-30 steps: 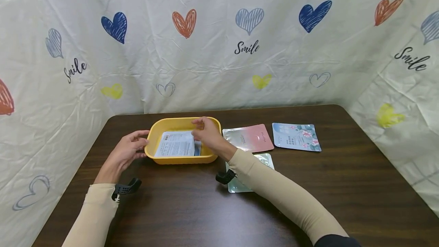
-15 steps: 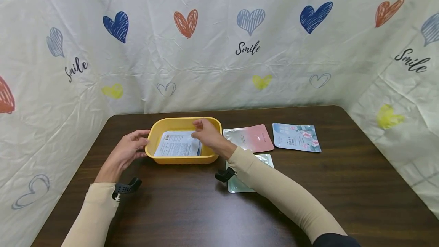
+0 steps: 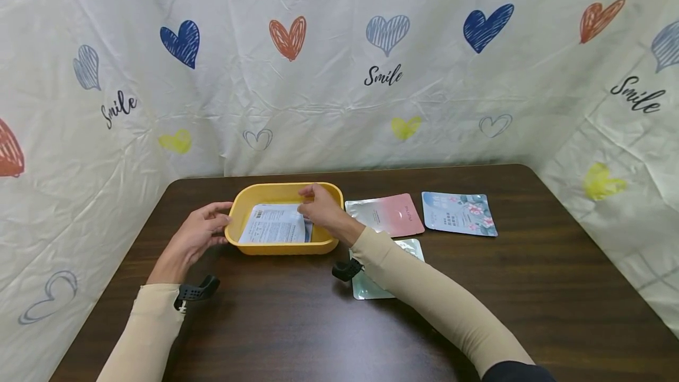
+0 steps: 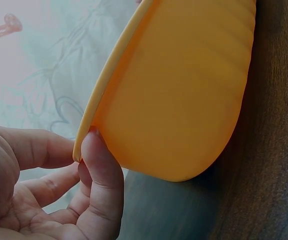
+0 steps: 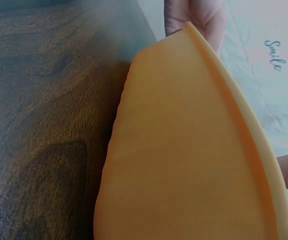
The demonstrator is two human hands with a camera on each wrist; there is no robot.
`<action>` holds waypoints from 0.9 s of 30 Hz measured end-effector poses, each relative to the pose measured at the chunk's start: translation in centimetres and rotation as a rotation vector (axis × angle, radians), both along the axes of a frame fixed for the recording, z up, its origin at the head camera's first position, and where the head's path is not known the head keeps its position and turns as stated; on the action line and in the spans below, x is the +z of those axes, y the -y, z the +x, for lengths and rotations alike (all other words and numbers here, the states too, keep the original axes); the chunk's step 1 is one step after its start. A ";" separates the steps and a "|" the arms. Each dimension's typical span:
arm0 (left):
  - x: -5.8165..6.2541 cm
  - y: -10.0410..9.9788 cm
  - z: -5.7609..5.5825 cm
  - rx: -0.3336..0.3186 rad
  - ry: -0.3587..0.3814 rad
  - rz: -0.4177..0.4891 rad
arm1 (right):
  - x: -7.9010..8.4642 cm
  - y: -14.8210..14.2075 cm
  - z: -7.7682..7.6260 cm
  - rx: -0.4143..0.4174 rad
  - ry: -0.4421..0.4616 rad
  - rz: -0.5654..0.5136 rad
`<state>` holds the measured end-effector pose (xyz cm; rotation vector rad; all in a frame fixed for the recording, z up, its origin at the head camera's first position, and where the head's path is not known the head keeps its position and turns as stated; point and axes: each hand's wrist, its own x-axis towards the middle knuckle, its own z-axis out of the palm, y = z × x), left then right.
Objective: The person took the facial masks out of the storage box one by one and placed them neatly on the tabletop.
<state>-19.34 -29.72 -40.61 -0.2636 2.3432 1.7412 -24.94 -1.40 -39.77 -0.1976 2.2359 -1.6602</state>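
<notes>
A yellow plastic basket stands at the table's back left. My left hand pinches its left rim; the left wrist view shows thumb and forefinger on either side of that rim. Inside the basket lies a white, text-printed face mask packet, back side up, its right edge slightly raised. Blue shows from another packet underneath. My right hand reaches over the basket's right side and holds the top packet near its upper right corner; the exact fingertip contact is partly hidden. In the right wrist view the basket wall hides those fingers.
Right of the basket lie a pink-and-silver packet and a blue floral packet. A green packet lies nearer, partly under the right forearm. A white heart-printed curtain hangs behind the dark wooden table.
The top packet's right edge was lifted a second ago, lay flatter half a second ago, and is raised again now. Both hands have stayed almost in place.
</notes>
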 end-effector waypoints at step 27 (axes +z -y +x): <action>-0.2 0.1 -0.1 -0.014 -0.035 0.020 | 0.7 0.3 0.6 0.095 0.165 -0.170</action>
